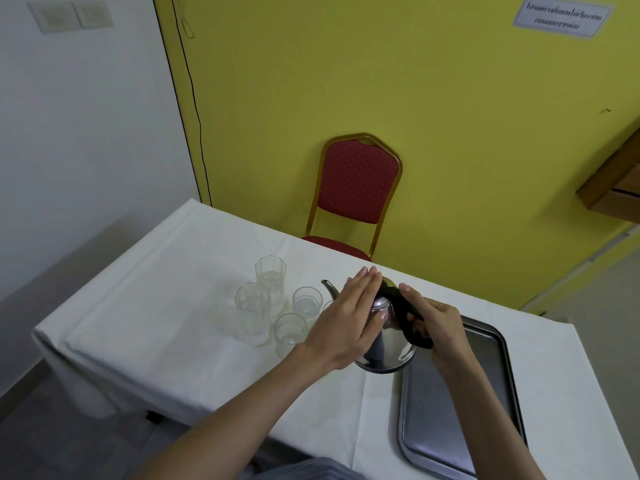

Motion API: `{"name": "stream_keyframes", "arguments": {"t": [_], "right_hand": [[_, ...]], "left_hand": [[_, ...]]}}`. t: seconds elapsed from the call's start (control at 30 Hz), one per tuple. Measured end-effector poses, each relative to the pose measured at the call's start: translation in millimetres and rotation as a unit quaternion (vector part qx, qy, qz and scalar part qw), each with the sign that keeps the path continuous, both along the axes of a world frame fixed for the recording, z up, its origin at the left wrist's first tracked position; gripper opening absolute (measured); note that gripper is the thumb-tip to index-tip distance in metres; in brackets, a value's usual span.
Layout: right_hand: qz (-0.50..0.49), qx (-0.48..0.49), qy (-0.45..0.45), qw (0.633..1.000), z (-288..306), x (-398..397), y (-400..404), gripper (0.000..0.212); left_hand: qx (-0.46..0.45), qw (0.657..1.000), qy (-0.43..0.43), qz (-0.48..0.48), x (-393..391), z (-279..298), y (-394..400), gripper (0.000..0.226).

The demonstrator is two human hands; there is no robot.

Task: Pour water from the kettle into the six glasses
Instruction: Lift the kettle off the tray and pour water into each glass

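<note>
A shiny steel kettle [393,351] with a black handle hangs tilted over the white tablecloth, its spout [329,289] pointing left toward the glasses. My right hand [436,323] grips the black handle. My left hand [349,313] lies flat against the kettle's lid and left side, fingers straight. Two tall clear glasses [271,282] [252,311] stand at the left with water in them. Two short glasses [307,301] [290,330] stand closer to the kettle. The rim of another glass [327,305] shows behind my left hand, mostly hidden.
A steel tray [485,341] lies on the table at the right, under my right forearm. The white-clothed table [156,323] has free cloth to the left and front. A red chair [356,188] stands behind the table against a yellow wall.
</note>
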State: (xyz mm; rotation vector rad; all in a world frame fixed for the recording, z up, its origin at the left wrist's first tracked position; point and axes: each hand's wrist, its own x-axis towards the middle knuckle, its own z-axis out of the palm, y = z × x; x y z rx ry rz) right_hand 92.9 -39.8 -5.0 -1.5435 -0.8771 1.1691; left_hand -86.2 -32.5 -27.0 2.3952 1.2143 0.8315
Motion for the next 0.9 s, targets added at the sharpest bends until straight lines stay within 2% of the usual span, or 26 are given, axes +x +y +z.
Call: {"name": "stream_keyframes", "arguments": {"t": [0.1, 0.23, 0.3, 0.57, 0.77, 0.9], "right_hand": [[0.004, 0.002, -0.01, 1.0, 0.4, 5.0, -1.4, 0.083], [0.0, -0.02, -0.036, 0.999, 1.4, 10.6, -1.9, 0.057], [0.004, -0.028, -0.056, 0.998, 0.3, 14.0, -3.0, 0.051], [0.011, -0.06, -0.169, 0.984, -2.9, 22.3, -6.5, 0.077], [0.02, -0.061, -0.281, 0.958, 8.6, 20.4, -5.5, 0.059], [0.028, -0.056, -0.3, 0.952, 9.0, 18.5, -2.7, 0.059]], "left_hand": [[0.001, 1.0, 0.003, -0.004, 4.0, 1.9, -1.1, 0.061], [-0.021, 1.0, 0.006, -0.016, 8.1, -2.0, -3.8, 0.062], [-0.031, 0.999, 0.017, -0.02, 10.3, -6.4, -4.7, 0.062], [-0.073, 0.996, 0.027, -0.031, 19.2, -19.5, -10.6, 0.063], [-0.081, 0.996, 0.017, -0.024, 22.6, -27.8, -12.1, 0.065], [-0.092, 0.996, 0.008, -0.016, 22.7, -29.2, -12.1, 0.066]]}}
